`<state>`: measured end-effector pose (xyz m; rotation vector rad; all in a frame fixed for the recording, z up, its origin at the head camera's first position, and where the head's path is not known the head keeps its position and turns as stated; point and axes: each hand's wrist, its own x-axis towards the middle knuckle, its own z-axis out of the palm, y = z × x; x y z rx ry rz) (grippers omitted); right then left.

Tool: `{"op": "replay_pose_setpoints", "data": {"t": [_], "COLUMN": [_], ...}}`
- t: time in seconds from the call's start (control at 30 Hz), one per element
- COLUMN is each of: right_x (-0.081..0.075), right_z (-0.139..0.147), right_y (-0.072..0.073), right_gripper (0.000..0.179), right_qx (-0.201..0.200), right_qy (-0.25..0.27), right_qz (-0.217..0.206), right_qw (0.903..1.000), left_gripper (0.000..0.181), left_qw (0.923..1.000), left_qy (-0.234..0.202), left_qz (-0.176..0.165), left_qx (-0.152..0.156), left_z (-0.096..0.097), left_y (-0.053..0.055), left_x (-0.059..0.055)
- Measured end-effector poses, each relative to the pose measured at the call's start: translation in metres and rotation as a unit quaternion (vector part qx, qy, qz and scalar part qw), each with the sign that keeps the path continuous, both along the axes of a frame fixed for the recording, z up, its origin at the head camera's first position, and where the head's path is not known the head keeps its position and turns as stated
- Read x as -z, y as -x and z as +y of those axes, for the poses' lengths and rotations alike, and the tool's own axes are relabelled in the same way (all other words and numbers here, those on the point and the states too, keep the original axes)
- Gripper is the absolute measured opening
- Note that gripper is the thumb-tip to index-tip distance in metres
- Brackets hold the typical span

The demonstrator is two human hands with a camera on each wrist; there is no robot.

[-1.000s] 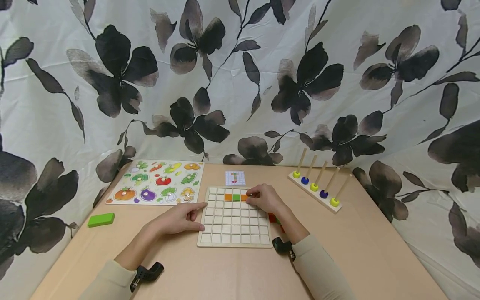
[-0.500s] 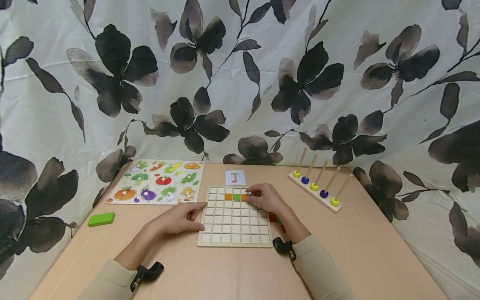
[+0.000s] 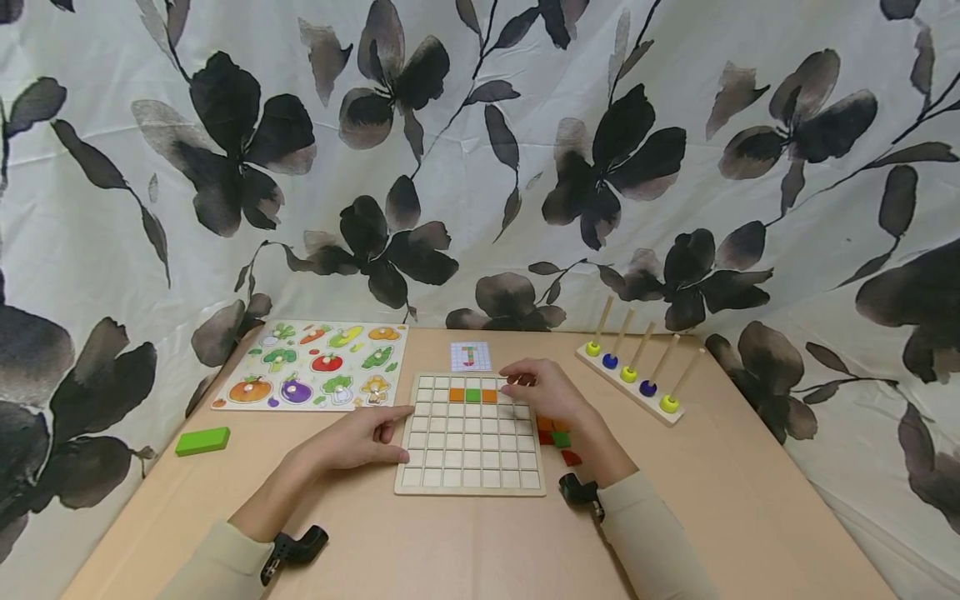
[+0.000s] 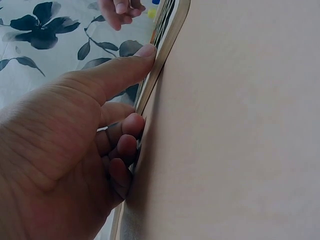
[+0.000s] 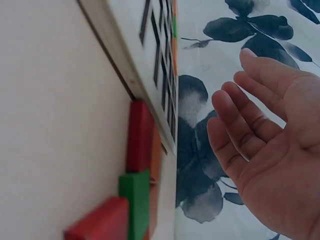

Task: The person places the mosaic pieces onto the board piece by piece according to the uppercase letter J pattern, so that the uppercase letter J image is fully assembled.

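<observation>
A wooden grid board (image 3: pixel 480 490) lies mid-table. An orange tile (image 3: pixel 457 395), a green tile (image 3: pixel 473 395) and another orange tile (image 3: pixel 490 396) sit side by side in its second row. My left hand (image 3: pixel 360 437) touches the board's left edge with thumb and index fingertip spread along it; in the left wrist view its other fingers (image 4: pixel 127 145) are bent beside the rim. Over the board's upper right corner hovers my right hand (image 3: pixel 543 387), its fingers loosely bent with nothing between them. The right wrist view shows this hand (image 5: pixel 270 125) apart from the board.
Against the board's right side lie orange blocks, red blocks (image 5: pixel 141 137) and a green block (image 3: pixel 561 439). Behind it is a pattern card (image 3: pixel 470 357). A vegetable picture board (image 3: pixel 307 367) and green block (image 3: pixel 202 440) stand left, a peg stand (image 3: pixel 630 379) right.
My right hand has let go of the right orange tile and moved up and to the right, uncovering it and the blocks beside the board. The left hand stays put.
</observation>
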<state>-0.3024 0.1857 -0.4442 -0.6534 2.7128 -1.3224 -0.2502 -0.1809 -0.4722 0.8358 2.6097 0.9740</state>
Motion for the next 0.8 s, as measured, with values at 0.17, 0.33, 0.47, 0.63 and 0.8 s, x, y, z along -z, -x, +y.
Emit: {"op": "replay_pose_setpoints", "data": {"t": [0.17,0.33,0.47,0.63,0.8], "right_x": [-0.006,-0.008,-0.014,-0.016,-0.014], "right_z": [0.006,0.015,0.024,0.041,0.056], "right_y": [-0.003,-0.005,-0.008,-0.008,-0.003], "right_gripper": [0.029,0.027,0.028,0.029,0.031], "right_qx": [0.007,0.014,0.008,0.003,-0.003], "right_qy": [-0.006,-0.016,-0.028,-0.04,-0.042], "right_qz": [-0.003,-0.004,-0.007,-0.014,-0.02], "right_qw": [1.0,0.9998,0.9995,0.9991,0.9989], "left_gripper": [0.082,0.082,0.082,0.082,0.082], "left_qw": [1.0,1.0,1.0,1.0,1.0], "left_qy": [0.0,-0.005,-0.006,-0.006,-0.002], "left_qz": [0.001,0.003,0.006,0.005,-0.003], "left_qx": [0.0,0.004,0.005,0.005,-0.001], "left_z": [0.0,0.001,0.0,0.0,0.0], "left_y": [-0.001,-0.001,-0.001,-0.001,-0.001], "left_x": [0.0,0.0,0.0,-0.001,-0.002]}}
